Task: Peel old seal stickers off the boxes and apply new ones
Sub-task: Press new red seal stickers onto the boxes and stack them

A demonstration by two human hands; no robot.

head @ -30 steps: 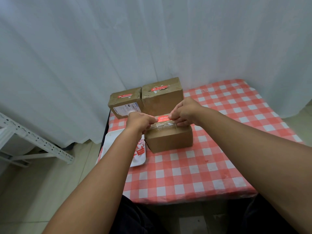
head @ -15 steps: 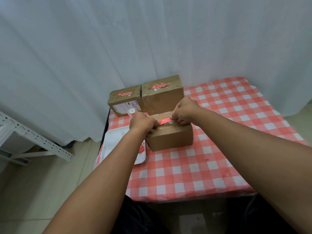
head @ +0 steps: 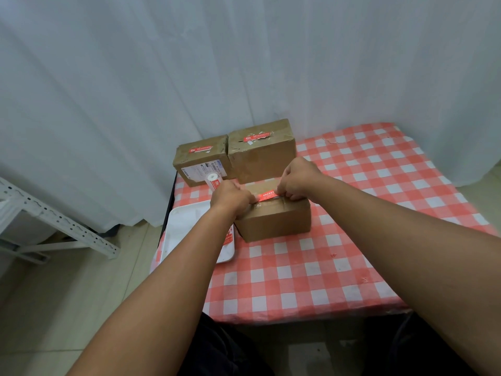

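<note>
A small brown box (head: 273, 223) stands on the checked tablecloth (head: 311, 267) in front of me. A red seal sticker (head: 267, 196) lies stretched along its taped top seam. My right hand (head: 298, 180) pinches the sticker's right end at the box top. My left hand (head: 230, 198) is at the sticker's left end, fingers curled, with a white sticker roll (head: 212, 180) poking out behind it. Two more brown boxes stand behind, one on the left (head: 199, 164) and one on the right (head: 260, 156), each with a torn red sticker on top.
A white tray (head: 187, 234) lies at the table's left edge under my left forearm, with red sticker scraps (head: 229, 236) on it. A white curtain (head: 244, 63) hangs close behind. A grey metal rack (head: 54, 221) stands on the floor to the left.
The red sticker has come down from just above the box onto its top seam, with both hands following it. The roll now shows behind my left hand.
</note>
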